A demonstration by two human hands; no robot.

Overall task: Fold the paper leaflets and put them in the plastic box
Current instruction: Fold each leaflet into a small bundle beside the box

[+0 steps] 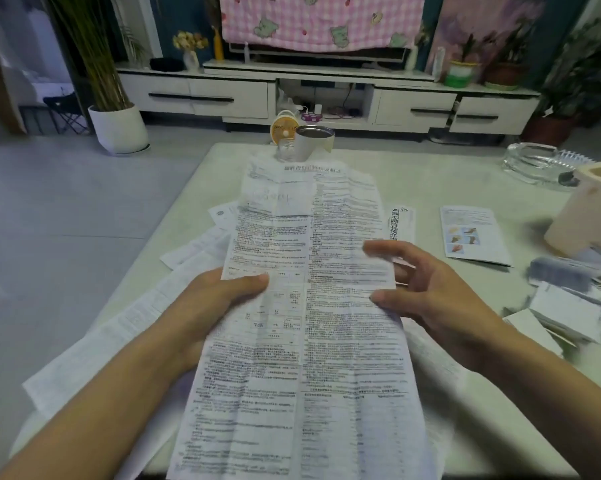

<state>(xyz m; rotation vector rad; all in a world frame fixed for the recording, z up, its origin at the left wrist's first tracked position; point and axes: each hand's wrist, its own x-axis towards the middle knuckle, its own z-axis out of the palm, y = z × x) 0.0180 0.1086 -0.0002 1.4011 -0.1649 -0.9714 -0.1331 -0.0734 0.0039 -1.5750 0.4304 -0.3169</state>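
A long printed paper leaflet (pixel 306 358) hangs over the table's middle, its far end doubled back toward me. My left hand (pixel 219 306) grips its left edge, thumb on top. On the leaflet's right edge lies the thumb of my right hand (pixel 430 292), whose fingers are spread and blurred. The pale plastic box (pixel 583 213) stands at the right edge, only partly in view. Several more unfolded leaflets (pixel 125 337) lie under and to the left of the held one. Folded leaflets (pixel 565 317) are piled at the right, beside the box.
A metal cup (pixel 314 142), a small glass jar (pixel 287 148) and a yellow fan (pixel 284 128) stand at the table's far edge. A glass ashtray (pixel 538 161) sits far right. Two more leaflets (pixel 474 233) lie flat right of centre. Beyond the table is a TV cabinet.
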